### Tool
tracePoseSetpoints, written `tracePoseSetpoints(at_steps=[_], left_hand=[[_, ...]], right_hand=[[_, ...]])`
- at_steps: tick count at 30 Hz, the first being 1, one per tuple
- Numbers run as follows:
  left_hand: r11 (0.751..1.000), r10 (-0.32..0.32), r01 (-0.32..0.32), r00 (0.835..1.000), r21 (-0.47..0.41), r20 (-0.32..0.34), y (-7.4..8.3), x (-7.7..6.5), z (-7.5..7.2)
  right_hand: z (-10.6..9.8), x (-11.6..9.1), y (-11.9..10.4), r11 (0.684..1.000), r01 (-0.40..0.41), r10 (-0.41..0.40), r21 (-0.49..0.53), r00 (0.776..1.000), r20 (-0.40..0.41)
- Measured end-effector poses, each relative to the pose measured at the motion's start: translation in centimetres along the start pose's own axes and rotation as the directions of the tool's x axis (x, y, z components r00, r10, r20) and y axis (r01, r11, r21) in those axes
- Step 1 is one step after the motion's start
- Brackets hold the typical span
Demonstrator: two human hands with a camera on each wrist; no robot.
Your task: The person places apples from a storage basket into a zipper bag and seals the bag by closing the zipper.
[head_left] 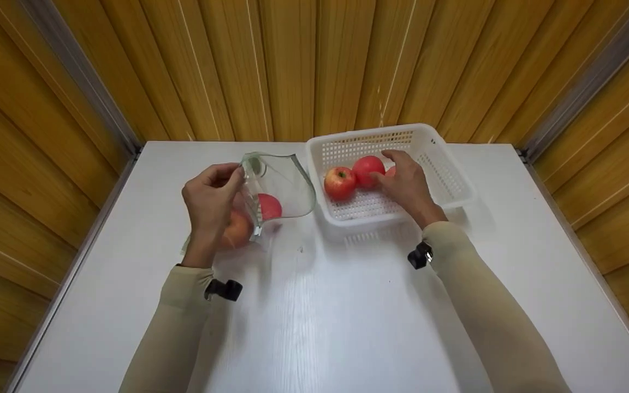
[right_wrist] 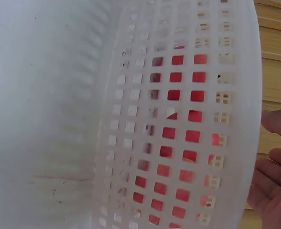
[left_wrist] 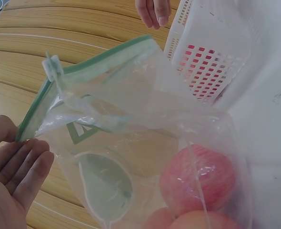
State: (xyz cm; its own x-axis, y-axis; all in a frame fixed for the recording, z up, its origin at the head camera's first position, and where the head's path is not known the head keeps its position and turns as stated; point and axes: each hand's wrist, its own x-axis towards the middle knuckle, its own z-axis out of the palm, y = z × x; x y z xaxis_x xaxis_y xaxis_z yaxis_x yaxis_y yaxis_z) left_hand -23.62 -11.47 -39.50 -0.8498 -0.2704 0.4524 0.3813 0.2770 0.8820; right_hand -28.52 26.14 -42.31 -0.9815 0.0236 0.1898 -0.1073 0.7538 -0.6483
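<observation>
My left hand (head_left: 211,196) pinches the rim of a clear zip bag (head_left: 292,183) with a green edge and a white slider (left_wrist: 52,67). The bag's mouth gapes toward the basket. Inside it several red apples (left_wrist: 197,179) lie low down. Over the white perforated basket (head_left: 342,222) my right hand (head_left: 410,185) reaches in with thumb and fingers spread. Its thumb overlaps the middle red apple (head_left: 367,168) in the head view. A red-yellow apple (head_left: 340,184) sits to the left of that one, and a third apple (head_left: 391,171) is mostly hidden behind the hand.
The white table (head_left: 314,327) bears the bag on the left and the basket at the back, right of centre. Yellow wood-look panels (head_left: 292,65) wall in the back and both sides. The basket's near wall (right_wrist: 178,124) shows red through its holes.
</observation>
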Motion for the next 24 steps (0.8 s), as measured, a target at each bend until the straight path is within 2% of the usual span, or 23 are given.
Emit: tracePoseSetpoints(at_steps=[6,12,24], left_hand=[[1.0,0.03,-0.03,0.999,-0.003,-0.011,-0.1,0.0,0.0],[0.999,0.044,-0.044,0.999,0.001,-0.017,-0.1,0.0,0.0],[0.997,0.074,-0.074,0.997,-0.01,-0.019,-0.2,0.0,0.0]], right_hand=[[-0.8,0.3,1.5,0.997,-0.073,0.074,-0.013,0.997,0.015],[-1.6,0.5,2.9,0.99,-0.144,0.144,-0.004,0.987,0.067],[-1.8,1.1,4.6,0.985,-0.164,0.169,-0.049,0.977,0.13]])
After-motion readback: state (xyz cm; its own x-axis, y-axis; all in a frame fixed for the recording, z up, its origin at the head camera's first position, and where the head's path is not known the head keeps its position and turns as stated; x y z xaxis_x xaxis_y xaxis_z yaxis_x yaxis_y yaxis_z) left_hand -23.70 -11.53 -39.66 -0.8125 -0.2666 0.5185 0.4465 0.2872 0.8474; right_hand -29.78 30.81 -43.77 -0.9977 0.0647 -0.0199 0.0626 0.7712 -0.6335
